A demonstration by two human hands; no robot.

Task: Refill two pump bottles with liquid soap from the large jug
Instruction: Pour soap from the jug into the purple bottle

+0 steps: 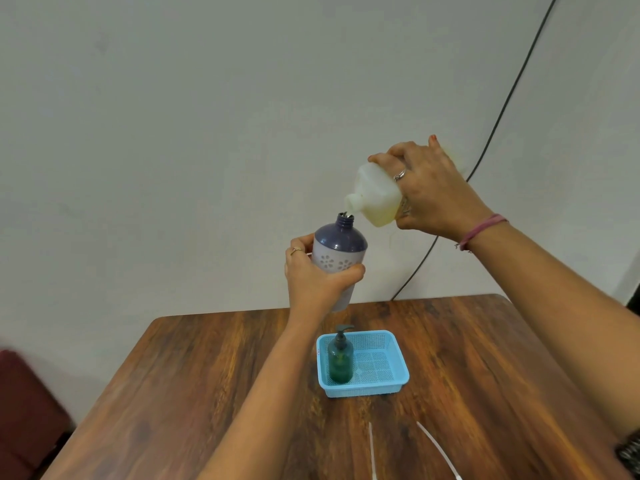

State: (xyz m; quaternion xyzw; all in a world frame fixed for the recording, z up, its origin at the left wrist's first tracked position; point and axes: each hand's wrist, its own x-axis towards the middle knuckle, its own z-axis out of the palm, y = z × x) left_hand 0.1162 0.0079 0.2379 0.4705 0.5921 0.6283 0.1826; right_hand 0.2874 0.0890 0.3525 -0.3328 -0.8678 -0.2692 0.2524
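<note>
My left hand (311, 275) grips a purple and white bottle (341, 244) with flower marks, held up above the table with its pump off and its neck uncovered. My right hand (426, 188) holds the translucent jug (375, 195) of yellowish soap, tilted so its spout sits just over the bottle's neck. A thin stream runs from the spout into the neck. A dark green pump bottle (341, 358) with its pump on stands upright in the left side of a light blue basket (381, 382) on the table.
The wooden table (207, 375) reaches to the grey wall. A black cable (502, 116) runs down the wall behind the jug. Two thin white tubes (436, 441) lie near the table's front edge. A dark red chair seat (24, 410) sits at the left.
</note>
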